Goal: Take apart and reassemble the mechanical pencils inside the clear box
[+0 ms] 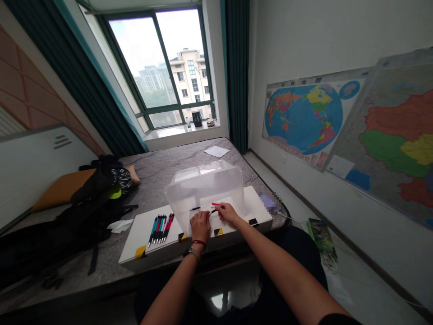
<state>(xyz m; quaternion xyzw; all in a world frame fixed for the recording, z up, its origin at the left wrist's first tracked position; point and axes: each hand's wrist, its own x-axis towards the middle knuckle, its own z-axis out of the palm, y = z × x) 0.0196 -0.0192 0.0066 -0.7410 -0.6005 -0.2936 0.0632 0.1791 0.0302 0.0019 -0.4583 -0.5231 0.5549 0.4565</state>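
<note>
A translucent plastic bin (206,192) lies on its side on the white box, its open side toward me. Inside its mouth, my left hand (200,224) and my right hand (227,213) come close together, fingers closed. My right hand grips a pen in pieces, with a red part (215,204) showing above the fingers. A short black pen part (213,211) sits between the fingertips of both hands. Just beyond my left hand lies a thin black refill-like stick (195,208). Left of the bin, several pens (160,229) in teal, black and red lie in a row.
The white box (149,219) with yellow and black tape patches rests on a grey mattress (152,167). A dark bag and clothes (84,212) lie at left, near a crumpled tissue (121,226). A paper sheet (217,151) is farther back. A blurred purple item (270,202) lies at right.
</note>
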